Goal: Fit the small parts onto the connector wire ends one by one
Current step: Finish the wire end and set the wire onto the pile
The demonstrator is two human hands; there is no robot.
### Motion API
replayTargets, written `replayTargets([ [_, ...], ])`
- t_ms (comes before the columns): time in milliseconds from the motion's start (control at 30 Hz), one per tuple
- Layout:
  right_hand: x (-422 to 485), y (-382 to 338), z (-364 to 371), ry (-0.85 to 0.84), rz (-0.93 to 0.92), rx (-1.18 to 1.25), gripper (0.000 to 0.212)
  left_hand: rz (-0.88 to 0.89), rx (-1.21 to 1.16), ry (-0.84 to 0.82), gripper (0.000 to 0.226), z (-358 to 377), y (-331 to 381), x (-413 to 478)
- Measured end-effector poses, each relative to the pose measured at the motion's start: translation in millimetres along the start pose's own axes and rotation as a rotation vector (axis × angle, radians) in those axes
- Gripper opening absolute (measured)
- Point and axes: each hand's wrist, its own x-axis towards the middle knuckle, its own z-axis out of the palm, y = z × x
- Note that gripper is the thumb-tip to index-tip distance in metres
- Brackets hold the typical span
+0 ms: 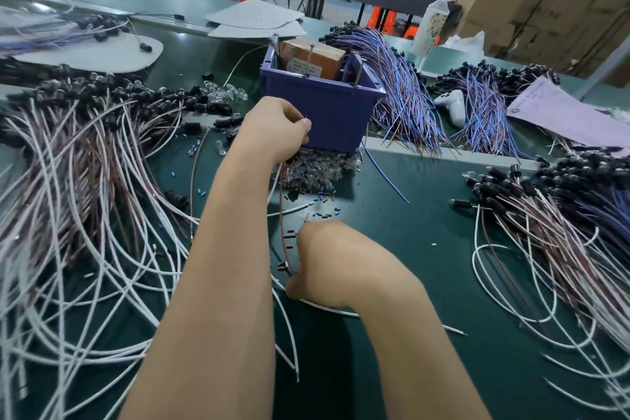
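The left hand (pixel 276 128) is raised against the near left corner of the blue bin (pixel 327 112), its fingers curled and thumb and forefinger pinched together on the top of a thin reddish-brown wire (pixel 281 215); a short bare tip pokes out above the fingertips, in front of the bin wall. From that pinch the wire drops in a long, slightly bowed line toward the viewer, away from the bin, and runs into the right hand (pixel 324 259), which is balled with its back to the camera and closed round the wire's lower stretch; its fingertips are hidden. A white wire (pixel 327 307) passes under that hand. Between the two hands, in front of the bin, the small parts (pixel 322 213) lie scattered on the green mat (pixel 426 249): tiny blue and brown sleeves, too small to make out further. A heap of clear bulbs (pixel 313 169) sits right at the foot of the bin. Inside the bin stands an orange box (pixel 317 56). Left of the bin sprawls a big tangle of white and brown leads (pixel 85 208) with black caps; right of it lie bundles of blue-violet leads (pixel 402 102), with a white handset (pixel 451 106) between two of them.
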Motion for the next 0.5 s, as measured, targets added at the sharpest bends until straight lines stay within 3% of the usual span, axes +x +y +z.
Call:
replayTargets([
  [133,5,18,-14,0.096,0.046,0.232,0.021,-0.004,-0.003,-0.036,0.004,-2,-3,-1],
  [233,25,40,-28,0.442,0.125,0.464,0.008,0.0,-0.01,-0.074,0.012,-3,-4,-1],
  [300,45,48,-34,0.638,0.135,0.586,0.007,0.012,-0.001,-0.094,0.017,-4,-4,-2],
  [500,70,58,-34,0.825,0.064,0.904,0.01,0.028,-0.075,-0.138,0.025,-2,-6,-5],
])
